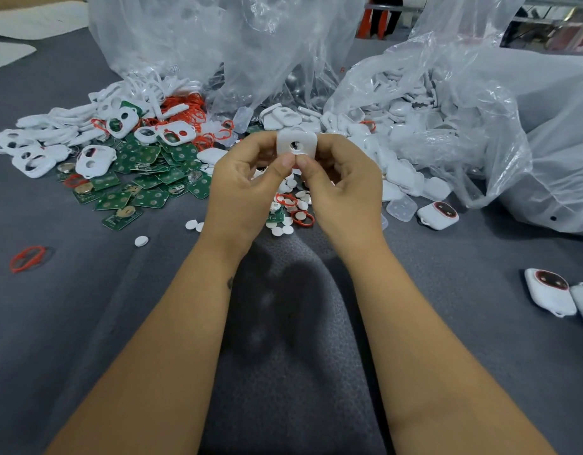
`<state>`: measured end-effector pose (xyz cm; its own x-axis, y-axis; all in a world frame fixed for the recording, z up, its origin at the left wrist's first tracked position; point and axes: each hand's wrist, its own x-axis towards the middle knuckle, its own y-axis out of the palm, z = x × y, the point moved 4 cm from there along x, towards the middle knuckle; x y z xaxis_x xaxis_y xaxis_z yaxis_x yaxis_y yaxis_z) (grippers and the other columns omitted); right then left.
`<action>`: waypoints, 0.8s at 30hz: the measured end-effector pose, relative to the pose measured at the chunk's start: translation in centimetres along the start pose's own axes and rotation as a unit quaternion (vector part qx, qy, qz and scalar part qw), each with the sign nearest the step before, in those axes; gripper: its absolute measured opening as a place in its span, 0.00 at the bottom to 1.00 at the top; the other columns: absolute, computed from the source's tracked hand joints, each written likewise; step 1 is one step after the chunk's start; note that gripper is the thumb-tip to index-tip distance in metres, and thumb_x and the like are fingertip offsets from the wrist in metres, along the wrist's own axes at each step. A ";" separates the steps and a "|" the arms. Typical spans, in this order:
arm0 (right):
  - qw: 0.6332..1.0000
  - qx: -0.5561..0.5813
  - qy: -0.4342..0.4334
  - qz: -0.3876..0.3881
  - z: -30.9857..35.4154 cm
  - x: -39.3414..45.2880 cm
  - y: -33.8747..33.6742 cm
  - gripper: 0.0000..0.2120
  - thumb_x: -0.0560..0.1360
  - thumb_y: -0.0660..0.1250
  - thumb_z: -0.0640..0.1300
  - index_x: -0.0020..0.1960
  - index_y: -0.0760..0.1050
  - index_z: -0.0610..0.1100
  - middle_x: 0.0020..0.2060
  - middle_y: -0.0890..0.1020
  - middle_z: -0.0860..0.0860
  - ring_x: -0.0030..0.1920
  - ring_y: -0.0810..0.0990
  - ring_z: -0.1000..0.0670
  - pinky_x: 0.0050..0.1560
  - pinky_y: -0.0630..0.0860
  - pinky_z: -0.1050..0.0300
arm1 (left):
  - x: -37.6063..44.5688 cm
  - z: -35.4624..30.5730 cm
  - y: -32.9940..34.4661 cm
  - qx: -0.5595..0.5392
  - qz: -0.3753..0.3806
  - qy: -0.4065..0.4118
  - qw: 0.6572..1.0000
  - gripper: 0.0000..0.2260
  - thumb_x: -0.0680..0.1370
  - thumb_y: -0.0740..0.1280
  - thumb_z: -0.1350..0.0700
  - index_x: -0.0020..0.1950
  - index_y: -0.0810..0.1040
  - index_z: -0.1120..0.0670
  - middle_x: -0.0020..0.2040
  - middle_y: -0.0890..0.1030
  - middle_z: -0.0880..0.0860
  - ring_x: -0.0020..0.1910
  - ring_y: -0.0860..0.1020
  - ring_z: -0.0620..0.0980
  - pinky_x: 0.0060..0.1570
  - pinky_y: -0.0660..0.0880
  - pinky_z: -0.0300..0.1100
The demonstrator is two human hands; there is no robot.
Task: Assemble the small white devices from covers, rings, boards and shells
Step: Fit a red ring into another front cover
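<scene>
Head view shows both bare forearms reaching from the near edge to meet above the middle of the grey bench [86, 323], the left hand [247, 188] and right hand [342, 185] raised side by side. Both hands curl their fingers round a small white cover [297, 144] with a round hole, thumbs pinching its near edge. Beyond them lie green boards [145, 178], red rings [191, 110] and white covers at far left, white shells [398, 133] spilling from clear plastic bags [464, 103] at far right, and finished white devices [546, 290] near right.
</scene>
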<state>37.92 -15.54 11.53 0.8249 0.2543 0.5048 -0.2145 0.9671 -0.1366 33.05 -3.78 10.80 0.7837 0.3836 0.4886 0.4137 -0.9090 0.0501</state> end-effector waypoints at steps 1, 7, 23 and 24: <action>1.000 0.015 0.008 0.003 0.0 0.1 0.0 0.05 0.74 0.69 0.36 0.48 0.81 0.41 0.41 0.83 0.46 0.43 0.81 0.45 0.49 0.78 0.44 | 0.0 0.1 -0.1 -0.004 -0.001 -0.001 1.000 0.08 0.76 0.67 0.59 0.54 0.79 0.51 0.53 0.82 0.56 0.55 0.80 0.59 0.61 0.75 0.58; 0.993 0.098 0.057 0.025 0.0 0.4 -0.2 0.13 0.71 0.69 0.28 0.51 0.81 0.42 0.43 0.84 0.44 0.42 0.80 0.49 0.53 0.79 0.47 | 0.1 0.8 -0.3 -0.081 -0.004 -0.032 0.996 0.09 0.79 0.65 0.64 0.58 0.78 0.56 0.50 0.84 0.50 0.53 0.81 0.49 0.53 0.77 0.40; 0.912 0.369 0.163 0.080 -1.0 0.7 0.2 0.08 0.78 0.61 0.30 0.50 0.78 0.36 0.36 0.85 0.48 0.33 0.81 0.55 0.37 0.78 0.65 | 0.0 0.4 -0.3 -0.197 -0.011 -0.111 0.974 0.10 0.79 0.63 0.66 0.59 0.77 0.60 0.44 0.86 0.51 0.41 0.83 0.43 0.43 0.77 0.31; 0.906 0.381 0.166 0.084 -1.0 0.7 0.2 0.08 0.78 0.60 0.30 0.50 0.78 0.36 0.36 0.85 0.48 0.34 0.82 0.55 0.37 0.78 0.65 | 0.0 0.4 -0.4 -0.204 -0.013 -0.112 0.972 0.10 0.79 0.63 0.66 0.59 0.77 0.61 0.45 0.86 0.51 0.42 0.83 0.43 0.43 0.77 0.31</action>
<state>39.01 -15.12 10.99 0.8322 0.5046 0.2298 -0.5453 0.6701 0.5035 33.07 -3.40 10.45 0.8756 0.3921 0.2820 0.2527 -0.8695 0.4244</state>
